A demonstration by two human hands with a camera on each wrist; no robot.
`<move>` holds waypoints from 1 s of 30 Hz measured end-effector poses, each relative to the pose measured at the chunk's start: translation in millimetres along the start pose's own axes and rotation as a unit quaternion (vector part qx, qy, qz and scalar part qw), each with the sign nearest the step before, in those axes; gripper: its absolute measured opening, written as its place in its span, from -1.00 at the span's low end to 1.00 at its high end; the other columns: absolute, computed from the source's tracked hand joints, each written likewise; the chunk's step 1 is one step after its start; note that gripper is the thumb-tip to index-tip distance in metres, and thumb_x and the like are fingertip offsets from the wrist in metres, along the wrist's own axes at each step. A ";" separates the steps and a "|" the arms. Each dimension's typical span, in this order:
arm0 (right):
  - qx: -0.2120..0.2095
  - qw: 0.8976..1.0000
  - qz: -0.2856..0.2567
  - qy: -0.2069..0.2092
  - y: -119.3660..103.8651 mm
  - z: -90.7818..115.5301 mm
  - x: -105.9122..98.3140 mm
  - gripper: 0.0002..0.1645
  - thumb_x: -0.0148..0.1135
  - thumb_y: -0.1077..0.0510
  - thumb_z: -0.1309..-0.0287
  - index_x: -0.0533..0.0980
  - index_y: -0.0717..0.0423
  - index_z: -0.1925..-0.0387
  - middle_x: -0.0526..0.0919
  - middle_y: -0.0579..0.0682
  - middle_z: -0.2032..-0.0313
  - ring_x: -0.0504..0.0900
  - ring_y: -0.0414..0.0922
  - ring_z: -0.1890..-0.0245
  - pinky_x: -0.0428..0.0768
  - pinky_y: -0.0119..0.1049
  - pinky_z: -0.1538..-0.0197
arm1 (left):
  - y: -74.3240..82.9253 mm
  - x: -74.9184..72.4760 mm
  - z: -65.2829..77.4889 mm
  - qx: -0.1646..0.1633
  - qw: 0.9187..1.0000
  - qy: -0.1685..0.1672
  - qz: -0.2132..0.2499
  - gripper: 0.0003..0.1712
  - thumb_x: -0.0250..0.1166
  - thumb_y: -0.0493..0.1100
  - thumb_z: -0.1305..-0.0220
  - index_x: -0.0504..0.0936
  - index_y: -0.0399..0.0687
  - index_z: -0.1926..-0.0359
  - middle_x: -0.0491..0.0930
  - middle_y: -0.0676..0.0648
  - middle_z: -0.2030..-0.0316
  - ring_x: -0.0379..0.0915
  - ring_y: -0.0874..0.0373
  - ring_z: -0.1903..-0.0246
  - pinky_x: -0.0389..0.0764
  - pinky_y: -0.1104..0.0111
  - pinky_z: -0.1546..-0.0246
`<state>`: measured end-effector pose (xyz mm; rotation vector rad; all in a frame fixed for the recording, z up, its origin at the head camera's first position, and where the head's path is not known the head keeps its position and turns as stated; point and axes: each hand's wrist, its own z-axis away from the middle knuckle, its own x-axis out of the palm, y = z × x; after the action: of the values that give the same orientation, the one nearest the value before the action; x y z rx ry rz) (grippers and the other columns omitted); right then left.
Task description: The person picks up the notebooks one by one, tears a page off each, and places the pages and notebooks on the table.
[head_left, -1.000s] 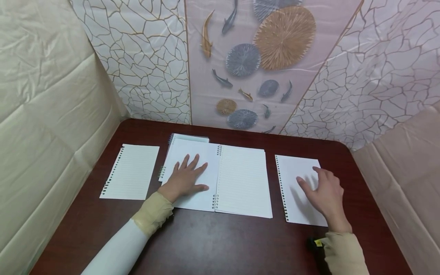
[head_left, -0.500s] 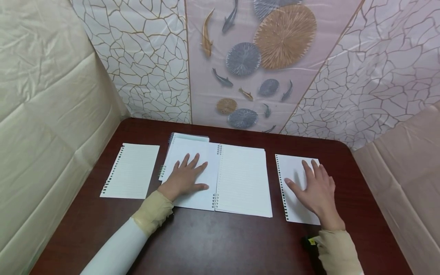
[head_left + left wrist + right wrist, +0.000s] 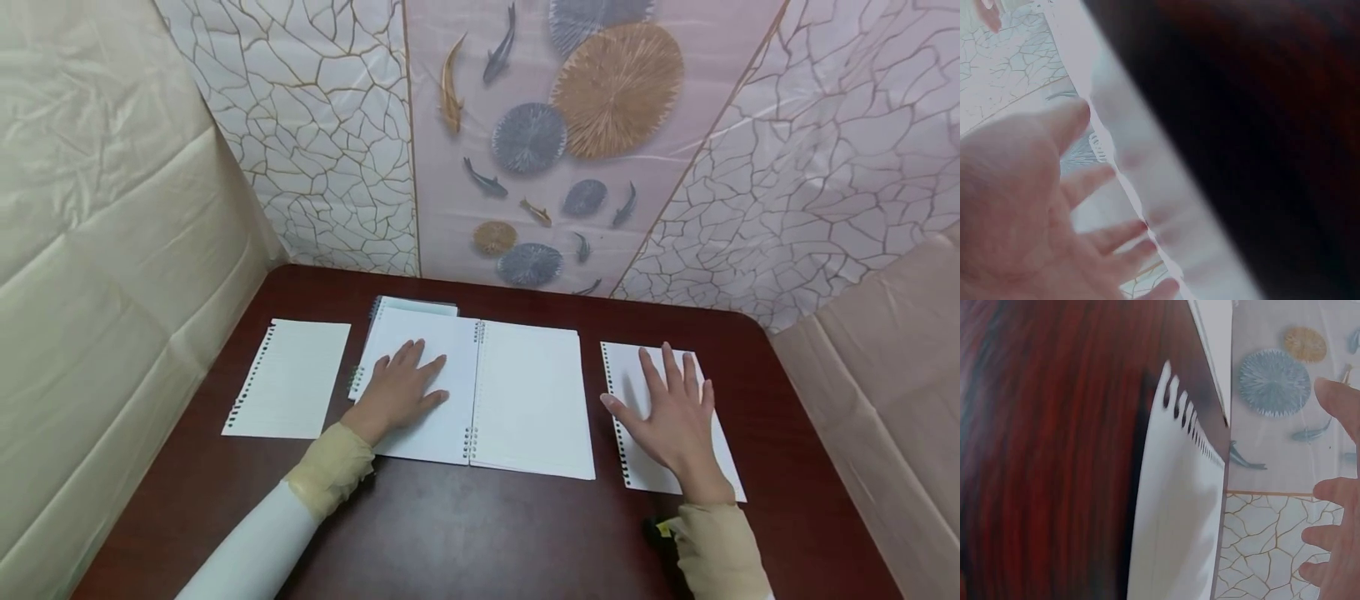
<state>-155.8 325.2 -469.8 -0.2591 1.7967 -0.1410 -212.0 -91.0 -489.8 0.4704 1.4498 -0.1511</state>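
Note:
An open spiral notebook [image 3: 532, 400] lies in the middle of the table, its two sides joined by white wire rings. My left hand [image 3: 397, 392] rests on its left page with fingers spread; the left wrist view has the fingertips touching the paper [image 3: 1147, 187]. To the right is a loose white sheet [image 3: 637, 475] with a row of punched holes down its left edge. Over this sheet is my right hand [image 3: 675, 421], fingers straight and spread. In the right wrist view a gap separates the right hand's fingers [image 3: 1329, 537] from the sheet [image 3: 1172, 525].
Another loose lined sheet [image 3: 292, 379] with a torn holed edge lies at the left of the dark red table [image 3: 450, 533]. A second notebook [image 3: 420, 306] sticks out from under the open one. A patterned curtain [image 3: 337, 150] stands behind the table.
My right hand has moved left over the loose sheet, and its fingers have straightened. My left hand stays on the notebook page with only a slight shift.

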 end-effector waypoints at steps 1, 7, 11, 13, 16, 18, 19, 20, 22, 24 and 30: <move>0.000 1.000 -0.002 0.002 -1.3 -0.2 0.7 0.19 0.13 -0.52 -0.19 0.04 0.05 -0.60 -0.21 0.20 -0.62 -0.42 0.22 -0.56 -0.29 0.52 -0.41 | -0.8 -0.2 0.2 -0.010 1.000 0.017 -0.004 -0.27 0.15 0.23 -0.47 0.31 0.08 -0.52 0.12 -0.31 -0.54 -0.06 -0.23 -0.51 0.22 -0.25 -0.37; -0.005 1.000 -0.016 0.011 -7.1 -3.6 4.6 0.20 0.14 -0.51 -0.18 -0.03 -0.04 -0.62 -0.22 0.18 -0.62 -0.43 0.20 -0.57 -0.27 0.54 -0.39 | -7.1 -12.7 14.7 -0.127 0.988 0.089 -0.004 -0.36 0.28 0.10 -0.40 0.50 -0.19 -0.34 0.47 -0.38 -0.13 0.45 -0.26 -0.06 0.66 -0.08 0.14; -0.002 1.000 -0.019 0.013 -9.1 -5.5 7.1 0.22 0.15 -0.51 -0.17 -0.09 -0.08 -0.63 -0.24 0.17 -0.62 -0.45 0.19 -0.56 -0.26 0.56 -0.38 | -6.0 -31.9 33.8 -0.203 0.977 0.059 -0.003 -0.28 0.32 0.11 -0.36 0.45 -0.34 -0.30 0.46 -0.47 0.02 0.55 -0.31 0.22 0.69 -0.08 0.39; -0.001 1.000 -0.020 0.014 -9.8 -6.4 8.5 0.22 0.15 -0.51 -0.17 -0.09 -0.08 -0.63 -0.24 0.16 -0.62 -0.44 0.18 -0.57 -0.24 0.56 -0.38 | -2.7 -40.8 41.3 -0.219 0.975 0.041 -0.009 -0.26 0.35 0.12 -0.33 0.45 -0.39 -0.26 0.50 -0.47 0.10 0.58 -0.31 0.32 0.68 -0.07 0.44; -0.003 1.000 -0.024 0.017 -11.5 -7.0 9.6 0.21 0.16 -0.50 -0.16 -0.04 -0.03 -0.62 -0.21 0.19 -0.62 -0.43 0.19 -0.57 -0.22 0.57 -0.37 | 3.7 -49.5 50.6 -0.221 0.975 0.012 -0.013 -0.23 0.39 0.14 -0.27 0.49 -0.45 -0.17 0.58 -0.45 0.24 0.63 -0.27 0.41 0.69 -0.04 0.48; -0.005 0.999 -0.028 0.018 -12.3 -6.9 9.4 0.20 0.16 -0.49 -0.17 -0.01 -0.01 -0.62 -0.20 0.20 -0.62 -0.41 0.19 -0.57 -0.22 0.57 -0.37 | 7.9 -51.0 55.9 -0.220 0.975 -0.012 -0.013 -0.18 0.41 0.17 -0.23 0.49 -0.48 -0.18 0.64 -0.42 0.33 0.65 -0.22 0.43 0.70 0.00 0.50; -0.005 0.999 -0.030 0.018 -12.4 -6.9 9.4 0.19 0.16 -0.48 -0.17 0.00 0.00 -0.61 -0.20 0.20 -0.62 -0.41 0.20 -0.57 -0.22 0.57 -0.37 | 9.6 -51.1 58.2 -0.220 0.975 -0.024 -0.012 -0.14 0.42 0.17 -0.22 0.47 -0.50 -0.20 0.66 -0.41 0.37 0.66 -0.20 0.45 0.70 0.02 0.50; -0.005 0.999 -0.033 0.017 -12.8 -7.0 9.1 0.19 0.16 -0.48 -0.17 0.01 0.01 -0.61 -0.20 0.20 -0.62 -0.41 0.19 -0.57 -0.23 0.57 -0.37 | 10.7 -50.7 60.1 -0.221 0.975 -0.035 -0.010 -0.12 0.43 0.18 -0.20 0.45 -0.52 -0.20 0.67 -0.40 0.42 0.65 -0.17 0.49 0.70 0.04 0.53; -0.004 0.999 -0.035 0.015 -13.6 -7.2 8.3 0.19 0.16 -0.48 -0.17 0.01 0.03 -0.61 -0.22 0.19 -0.62 -0.41 0.20 -0.57 -0.24 0.56 -0.38 | 12.0 -49.0 62.5 -0.227 0.973 -0.051 -0.008 -0.03 0.45 0.19 -0.18 0.38 -0.57 -0.25 0.67 -0.37 0.47 0.64 -0.11 0.56 0.69 0.08 0.55; -0.002 0.999 -0.037 0.015 -13.5 -7.1 8.6 0.19 0.16 -0.48 -0.17 0.03 0.04 -0.60 -0.20 0.21 -0.62 -0.40 0.20 -0.57 -0.23 0.56 -0.38 | 12.2 -47.7 63.5 -0.233 0.971 -0.058 -0.003 0.05 0.46 0.20 -0.17 0.32 -0.62 -0.29 0.68 -0.36 0.48 0.62 -0.07 0.60 0.69 0.09 0.56; 0.003 0.999 -0.039 0.013 -12.5 -5.9 9.1 0.19 0.18 -0.48 -0.16 0.05 0.06 -0.60 -0.17 0.24 -0.61 -0.38 0.22 -0.57 -0.22 0.56 -0.38 | 7.3 -44.2 63.9 -0.253 0.965 -0.064 0.024 0.15 0.46 0.20 -0.18 0.18 -0.74 -0.30 0.70 -0.42 0.42 0.67 -0.16 0.49 0.71 0.07 0.47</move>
<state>-162.4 310.5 -474.1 -0.3250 1.8128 -0.2048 -156.5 -117.7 -442.0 0.0748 1.2885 0.2233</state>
